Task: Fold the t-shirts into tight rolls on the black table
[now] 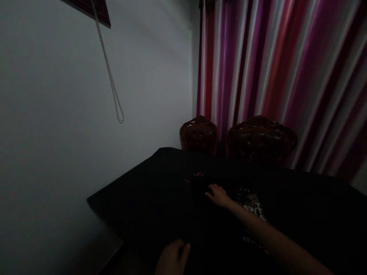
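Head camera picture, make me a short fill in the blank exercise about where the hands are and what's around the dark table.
1. The right hand lies far out on a dark garment printed with pale ____.
2. The left hand rests at the ____ edge of the table.
3. Behind the table stand ____ carved chairs.
4. A looped cord hangs against the ____.

Missing words: lettering; near; two; wall

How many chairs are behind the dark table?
2. One chair stands at the far edge of the table, near the wall corner. The other chair is right beside it, in front of the striped curtain. More may be hidden in the dark.
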Motion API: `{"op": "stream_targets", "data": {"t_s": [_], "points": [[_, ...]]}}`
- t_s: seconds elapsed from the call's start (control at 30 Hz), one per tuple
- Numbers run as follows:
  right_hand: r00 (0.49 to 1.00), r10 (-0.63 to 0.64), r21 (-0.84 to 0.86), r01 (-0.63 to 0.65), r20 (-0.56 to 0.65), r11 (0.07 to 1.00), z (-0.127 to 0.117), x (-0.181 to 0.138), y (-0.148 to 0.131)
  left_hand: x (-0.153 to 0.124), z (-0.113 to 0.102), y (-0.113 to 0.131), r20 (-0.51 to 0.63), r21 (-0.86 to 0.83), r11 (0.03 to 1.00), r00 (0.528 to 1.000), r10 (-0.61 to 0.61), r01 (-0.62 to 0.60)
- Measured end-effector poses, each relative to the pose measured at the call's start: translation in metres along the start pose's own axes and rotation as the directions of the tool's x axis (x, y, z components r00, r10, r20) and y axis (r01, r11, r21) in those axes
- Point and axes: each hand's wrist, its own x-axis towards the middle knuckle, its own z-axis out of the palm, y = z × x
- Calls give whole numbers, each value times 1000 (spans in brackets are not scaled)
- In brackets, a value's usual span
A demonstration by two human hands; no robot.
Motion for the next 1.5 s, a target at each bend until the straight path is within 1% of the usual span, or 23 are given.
{"op": "stream_targets", "data": {"t_s": [0.1, 0.17, 0.23, 0.33, 0.4, 0.47, 0.53, 0.57, 0.63, 0.7, 0.77, 0.83, 0.9, 0.97, 1.03, 1.07, 1.13, 1.2, 1.23, 1.27, 1.33, 1.43, 1.5], "points": [[1000, 25, -130, -25, -6, 991, 30, -26, 4, 60, -8, 27, -101, 161, 986, 995, -20, 36], [999, 36, -248, -39, -13, 968, 45, -36, 5, 98, -8, 51, -147, 230, 969, 988, -55, 88], [999, 31, -328, -43, -42, 944, 54, -41, 6, 128, -2, 74, -167, 250, 956, 980, -112, 152], [996, 9, -308, -37, -93, 951, 56, -44, 5, 158, 12, 99, -158, 272, 938, 971, -178, 216], [995, 2, -183, -21, -104, 983, 50, -43, 3, 170, 18, 108, -136, 280, 938, 976, -172, 204], [995, 52, 80, -46, -84, 996, 38, -39, 2, 178, 19, 113, -122, 277, 946, 983, -138, 167], [991, 130, 334, -109, -41, 936, 21, -34, 6, 186, 16, 116, -126, 259, 958, 988, -94, 124], [986, 167, 419, -141, -25, 897, 10, -32, 10, 189, 15, 119, -136, 248, 964, 989, -62, 95], [977, 212, 513, -165, -35, 842, -13, -33, 24, 194, 13, 126, -164, 230, 973, 986, 24, 15], [964, 251, 593, -152, -87, 791, -37, -39, 43, 195, 16, 137, -183, 227, 968, 972, 148, -105], [942, 292, 648, -121, -163, 752, -60, -49, 65, 190, 25, 150, -150, 235, 930, 935, 321, -282], [918, 323, 681, -85, -232, 728, -80, -62, 88, 180, 37, 159, -42, 235, 839, 857, 513, -490], [899, 330, 692, -43, -288, 721, -96, -76, 108, 167, 50, 163, 108, 209, 720, 747, 656, -662], [887, 310, 679, 5, -342, 734, -108, -91, 125, 152, 59, 159, 230, 178, 626, 651, 723, -759], [881, 273, 655, 54, -386, 754, -113, -107, 136, 139, 63, 148, 295, 164, 581, 602, 742, -797], [883, 245, 633, 74, -402, 771, -114, -115, 139, 133, 64, 142, 310, 174, 572, 596, 741, -801], [893, 158, 514, 92, -422, 853, -109, -128, 139, 124, 64, 129, 335, 225, 567, 609, 719, -793], [916, 25, 277, 95, -400, 956, -98, -136, 131, 118, 64, 118, 374, 296, 550, 625, 685, -781], [930, -49, 135, 105, -364, 985, -91, -139, 125, 117, 65, 115, 395, 329, 536, 629, 670, -777], [942, -115, 4, 122, -315, 993, -82, -140, 119, 115, 66, 113, 414, 350, 523, 629, 658, -777], [961, -197, -173, 164, -197, 971, -64, -140, 108, 113, 66, 111, 440, 373, 504, 627, 643, -779], [979, -195, -317, 166, -61, 934, -42, -141, 104, 104, 62, 107, 463, 370, 506, 627, 627, -779], [984, -172, -360, 141, -54, 922, -33, -149, 110, 91, 54, 97, 475, 367, 510, 628, 617, -778]]}}
